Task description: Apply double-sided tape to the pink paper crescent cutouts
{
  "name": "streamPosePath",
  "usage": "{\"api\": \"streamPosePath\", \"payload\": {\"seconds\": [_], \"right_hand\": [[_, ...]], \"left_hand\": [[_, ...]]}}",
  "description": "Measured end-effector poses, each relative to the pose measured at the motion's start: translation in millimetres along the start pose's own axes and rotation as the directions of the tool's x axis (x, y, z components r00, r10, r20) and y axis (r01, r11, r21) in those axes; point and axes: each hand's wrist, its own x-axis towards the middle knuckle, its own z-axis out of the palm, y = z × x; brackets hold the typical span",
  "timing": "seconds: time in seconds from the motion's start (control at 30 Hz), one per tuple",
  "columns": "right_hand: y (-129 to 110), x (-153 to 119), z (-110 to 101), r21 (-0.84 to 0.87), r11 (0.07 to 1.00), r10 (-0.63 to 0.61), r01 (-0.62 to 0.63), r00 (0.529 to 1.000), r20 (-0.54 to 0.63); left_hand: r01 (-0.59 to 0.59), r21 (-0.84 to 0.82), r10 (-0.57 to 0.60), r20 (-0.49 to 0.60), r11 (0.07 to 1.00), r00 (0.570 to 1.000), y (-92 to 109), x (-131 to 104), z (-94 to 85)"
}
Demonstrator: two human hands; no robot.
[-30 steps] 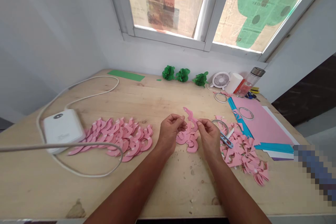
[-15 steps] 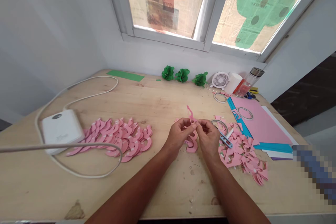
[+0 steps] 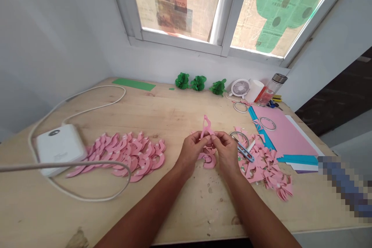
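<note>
Between my two hands a pink paper cutout [image 3: 206, 123] with a looped top stands up. The fingertips of my left hand [image 3: 192, 148] pinch its lower left part. My right hand [image 3: 226, 149] pinches it on the other side, thumbs almost touching. Below and behind the hands more curved pink pieces [image 3: 209, 160] lie on the table, partly hidden. Just right of my right hand rest a light-blue craft knife [image 3: 245, 152] and a roll of tape [image 3: 238, 138], on a heap of pink paper scraps [image 3: 266, 166].
A pile of curved pink cutouts [image 3: 136, 155] lies left, beside a white power bank [image 3: 60, 147] with a looping cable. Pink sheets [image 3: 287, 131] are stacked right. Green paper balls [image 3: 198, 83], a small fan [image 3: 240, 87] and a glass bottle [image 3: 271, 90] stand along the back.
The pink cutout has turned between my fingers, so its loop now shows more openly. Both hands stay close together. The whole view has shifted slightly.
</note>
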Motion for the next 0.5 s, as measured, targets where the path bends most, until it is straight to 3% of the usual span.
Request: {"api": "streamPosePath", "payload": {"seconds": [0.5], "right_hand": [[8.2,1.5,-3.3,-0.135,0.991,0.011,0.002,0.995,0.095]], "left_hand": [[-0.062,-0.159,0.04,-0.14,0.985,0.989,0.6,2.6,-2.7]]}}
